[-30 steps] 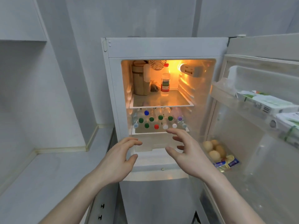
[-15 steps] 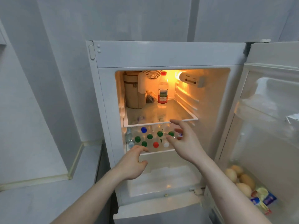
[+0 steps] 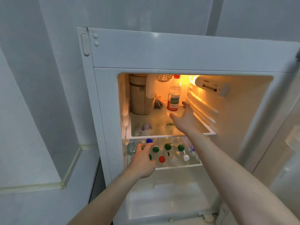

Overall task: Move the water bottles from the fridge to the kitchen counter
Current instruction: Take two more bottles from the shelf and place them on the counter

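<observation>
Inside the open fridge (image 3: 162, 51), several small water bottles (image 3: 168, 146) with green, red, blue and white caps stand on the lower shelf (image 3: 178, 166). My left hand (image 3: 142, 161) reaches over the front-left bottles, with a green cap showing between thumb and fingers; the frame does not show whether it grips. On the lit upper shelf (image 3: 162, 136) stands a tall red-capped bottle (image 3: 174, 95) with a red and green label. My right hand (image 3: 185, 117) is spread open at its base, thumb below it and fingers to its right.
A beige zipped pouch (image 3: 138, 95) and a small dark bag (image 3: 159, 101) sit at the back left of the upper shelf. The grey kitchen counter (image 3: 40, 205) lies left of the fridge. The open door (image 3: 285, 143) stands to the right. A drawer (image 3: 170, 200) sits below.
The view has moved closer to the fridge. My right hand rose from the lower shelf to the tall bottle on the upper shelf. My left hand advanced onto the front-left bottles.
</observation>
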Demonstrator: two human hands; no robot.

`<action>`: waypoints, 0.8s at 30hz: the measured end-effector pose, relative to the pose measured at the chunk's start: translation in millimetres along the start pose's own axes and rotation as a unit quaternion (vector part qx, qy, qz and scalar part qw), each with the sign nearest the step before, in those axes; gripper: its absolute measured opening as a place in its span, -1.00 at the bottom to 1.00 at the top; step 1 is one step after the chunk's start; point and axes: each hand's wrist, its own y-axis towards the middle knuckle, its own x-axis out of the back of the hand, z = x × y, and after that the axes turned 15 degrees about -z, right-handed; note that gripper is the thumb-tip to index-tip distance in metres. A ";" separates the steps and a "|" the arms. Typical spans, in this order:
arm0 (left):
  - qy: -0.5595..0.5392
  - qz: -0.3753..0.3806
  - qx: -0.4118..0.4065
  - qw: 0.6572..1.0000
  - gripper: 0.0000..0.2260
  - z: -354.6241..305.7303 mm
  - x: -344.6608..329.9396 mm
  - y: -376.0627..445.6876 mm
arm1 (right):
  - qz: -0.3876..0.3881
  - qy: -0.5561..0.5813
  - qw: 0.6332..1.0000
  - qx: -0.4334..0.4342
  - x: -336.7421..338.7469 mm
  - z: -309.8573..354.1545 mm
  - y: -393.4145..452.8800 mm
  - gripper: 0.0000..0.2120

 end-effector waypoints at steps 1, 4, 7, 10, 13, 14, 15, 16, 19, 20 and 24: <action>0.003 -0.003 0.005 1.000 -0.39 -0.8 -4.8 6.1 | -0.002 -0.003 1.000 -0.001 -6.8 -1.0 11.7 -0.27; -0.008 0.007 0.021 1.000 -0.36 -5.1 -19.6 22.4 | -0.014 -0.008 1.000 -0.016 -30.8 -5.3 48.9 -0.18; -0.024 0.011 0.043 0.999 -0.30 -1.5 -31.7 33.4 | -0.014 0.011 0.999 -0.050 -58.3 -12.6 75.2 -0.06; -0.023 0.009 0.059 0.998 -0.25 1.8 -39.2 42.9 | -0.017 0.019 0.998 -0.063 -78.1 -18.2 95.3 -0.08; -0.015 0.008 0.069 0.997 -0.23 2.9 -44.5 51.1 | -0.030 0.052 0.995 -0.079 -92.2 -22.1 114.1 -0.15; -0.018 0.003 0.073 0.997 -0.25 4.0 -45.1 55.0 | -0.032 0.067 0.994 -0.086 -97.2 -21.7 117.7 -0.21; -0.021 -0.002 0.074 0.997 -0.26 5.5 -46.0 57.3 | -0.034 0.078 0.992 -0.091 -100.1 -22.3 119.3 -0.28; -0.025 -0.007 0.072 0.997 -0.28 6.6 -46.4 59.9 | -0.035 0.085 0.992 -0.091 -102.6 -23.0 119.9 -0.33; -0.032 -0.016 0.074 0.997 -0.33 8.9 -46.6 67.0 | -0.032 0.098 0.992 -0.079 -108.3 -26.5 118.0 -0.38; -0.032 -0.018 0.077 0.996 -0.34 9.5 -47.5 69.2 | -0.033 0.101 0.992 -0.074 -108.7 -27.8 116.5 -0.38; -0.037 -0.051 0.081 0.995 -0.35 11.1 -50.8 70.0 | -0.034 0.098 0.993 -0.047 -104.3 -30.2 100.7 -0.39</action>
